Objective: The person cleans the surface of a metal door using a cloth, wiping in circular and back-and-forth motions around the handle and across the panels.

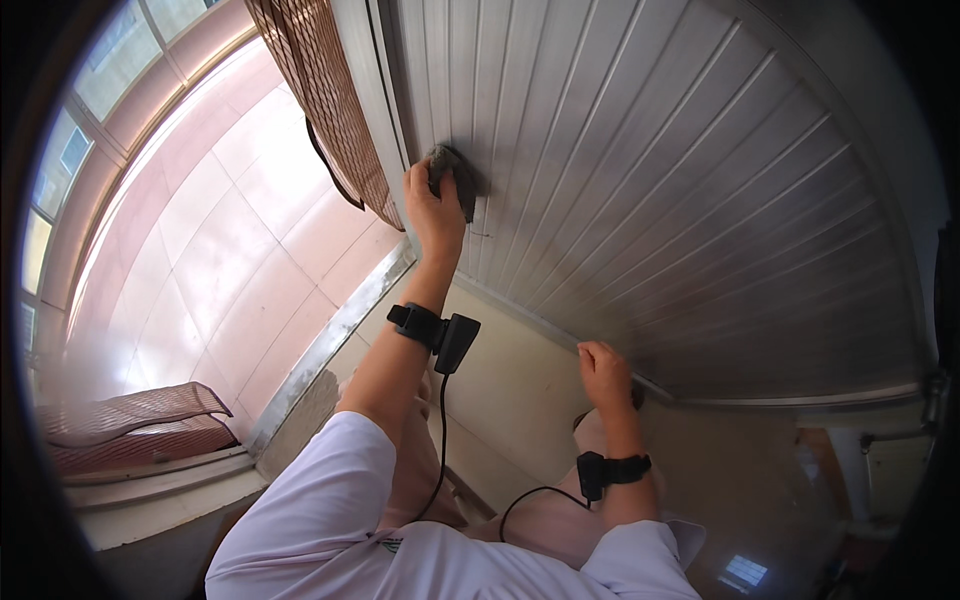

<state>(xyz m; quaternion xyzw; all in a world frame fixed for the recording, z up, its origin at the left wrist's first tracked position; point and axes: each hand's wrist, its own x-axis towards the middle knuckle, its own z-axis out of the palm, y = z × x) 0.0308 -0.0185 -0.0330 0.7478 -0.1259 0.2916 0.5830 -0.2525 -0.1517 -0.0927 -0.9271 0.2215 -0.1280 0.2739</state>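
My left hand grips a dark grey cloth, bunched between thumb and fingers. It holds the cloth against a grooved, silver-grey door panel, close to the panel's left frame. My right hand is curled into a loose fist near the panel's lower edge, above my knee. No object shows in that fist, though the inside of the palm is hidden. Each forearm wears a black strap with a small box and a cable.
A brown mesh curtain hangs along the door frame. More mesh gathers at lower left. A raised threshold separates the pale floor tiles inside from the bright pinkish tiles outside.
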